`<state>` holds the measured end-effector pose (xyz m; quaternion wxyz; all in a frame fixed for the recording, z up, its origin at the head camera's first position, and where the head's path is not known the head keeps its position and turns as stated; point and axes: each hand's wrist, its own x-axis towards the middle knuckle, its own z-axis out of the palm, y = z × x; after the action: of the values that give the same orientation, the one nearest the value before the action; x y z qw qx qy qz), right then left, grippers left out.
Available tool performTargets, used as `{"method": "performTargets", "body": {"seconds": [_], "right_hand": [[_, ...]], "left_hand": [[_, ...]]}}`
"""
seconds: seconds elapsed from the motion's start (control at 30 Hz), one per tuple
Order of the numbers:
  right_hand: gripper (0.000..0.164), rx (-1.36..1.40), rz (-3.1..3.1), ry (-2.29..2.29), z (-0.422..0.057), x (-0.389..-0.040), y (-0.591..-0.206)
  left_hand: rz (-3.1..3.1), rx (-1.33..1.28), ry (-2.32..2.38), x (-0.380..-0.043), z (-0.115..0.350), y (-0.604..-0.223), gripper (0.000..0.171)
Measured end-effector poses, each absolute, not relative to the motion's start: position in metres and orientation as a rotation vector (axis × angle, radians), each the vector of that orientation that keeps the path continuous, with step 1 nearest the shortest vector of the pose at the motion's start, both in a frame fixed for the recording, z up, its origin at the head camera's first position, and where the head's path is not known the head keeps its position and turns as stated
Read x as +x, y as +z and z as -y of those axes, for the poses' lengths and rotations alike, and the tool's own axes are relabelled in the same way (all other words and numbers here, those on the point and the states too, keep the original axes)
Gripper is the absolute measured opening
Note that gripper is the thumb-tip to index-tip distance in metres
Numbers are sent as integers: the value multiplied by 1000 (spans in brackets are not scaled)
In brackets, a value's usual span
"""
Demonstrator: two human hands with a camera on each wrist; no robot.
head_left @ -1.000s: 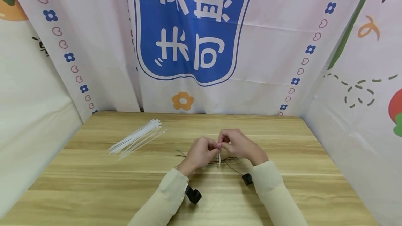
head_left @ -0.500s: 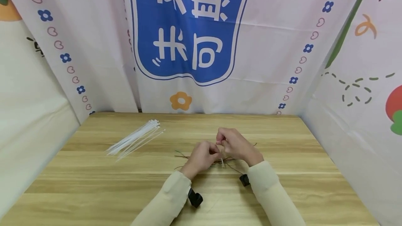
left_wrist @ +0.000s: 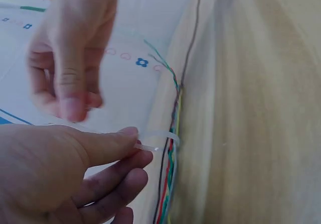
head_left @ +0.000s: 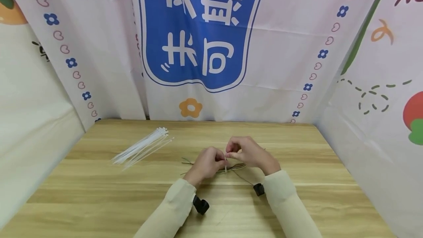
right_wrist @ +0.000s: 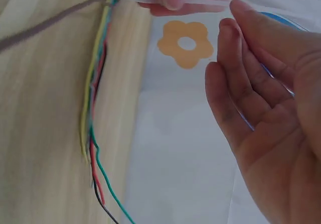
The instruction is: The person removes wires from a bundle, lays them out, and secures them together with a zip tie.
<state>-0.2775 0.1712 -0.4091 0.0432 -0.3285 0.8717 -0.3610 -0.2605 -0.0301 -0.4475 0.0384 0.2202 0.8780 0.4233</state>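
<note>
A bundle of thin coloured wires (right_wrist: 95,83), red, green, yellow and black among them, lies on the wooden table. Around it loops a white cable tie (left_wrist: 173,136). My left hand (head_left: 207,163) pinches the tie close to the bundle between thumb and index finger, as the left wrist view (left_wrist: 108,158) shows. Just above and to the right is my right hand (head_left: 248,151), its thumb and index finger at the tie's upstanding tail (right_wrist: 208,2). That hand looks blurred in the left wrist view. Part of the bundle is hidden behind my left hand in the head view.
A pile of white cable ties (head_left: 142,146) lies at the back left of the wooden table (head_left: 99,201). One brown wire (left_wrist: 193,38) sticks out from the bundle. Printed cloth (head_left: 277,47) hangs behind the table and at both sides.
A second ago my fingertips met above the wires. Then my right hand drew up and apart from the left, and now it is back near the tie's tail. Both hands and the tie have shifted slightly left.
</note>
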Motion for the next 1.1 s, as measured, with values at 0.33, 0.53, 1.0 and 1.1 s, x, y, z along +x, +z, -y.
{"method": "performTargets", "body": {"seconds": [0.33, 0.53, 1.0, 1.1], "right_hand": [[11, -979, -2599, -1079, -167, -276, -413], [11, -971, -2636, -1051, -170, -279, -417], [16, -1194, -2811, -1194, -166, -276, -408], [14, -1133, -2787, -1203, -169, -278, -411]], "left_hand": [[-2727, 644, 1283, -256, 22, -450, 26], [-2729, 649, 1287, -256, 19, -454, 24], [-2784, 821, 1229, -255, 19, -457, 25], [-2776, 815, 1202, -255, 17, -458, 27]]}}
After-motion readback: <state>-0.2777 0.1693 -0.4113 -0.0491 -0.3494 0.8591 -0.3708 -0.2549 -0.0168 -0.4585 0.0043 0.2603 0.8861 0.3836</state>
